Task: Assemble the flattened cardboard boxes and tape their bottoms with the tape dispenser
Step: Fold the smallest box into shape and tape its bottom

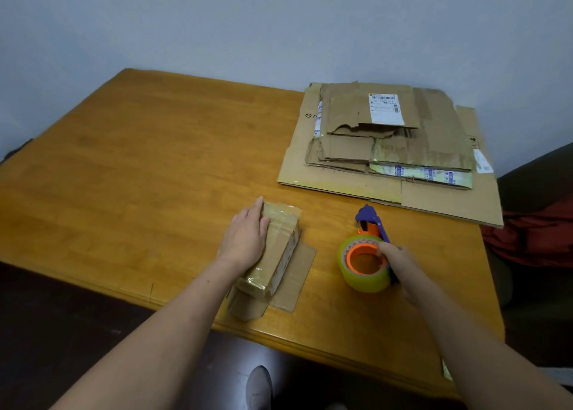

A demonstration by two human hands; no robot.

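Note:
A small assembled cardboard box (279,254) stands bottom-up near the table's front edge, with clear tape across its top face and its flaps spread on the table. My left hand (245,239) rests flat on the box's left side with straight fingers. To the right, my right hand (400,263) grips the tape dispenser (369,254), a purple frame with an orange hub and a yellowish tape roll, which sits on the table. A stack of flattened cardboard boxes (393,149) lies at the back right of the table.
The wooden table (139,177) meets a pale wall at the back. A dark seat with red cloth (533,239) is off the right edge. Below the front edge I see dark floor and a grey shoe (259,385).

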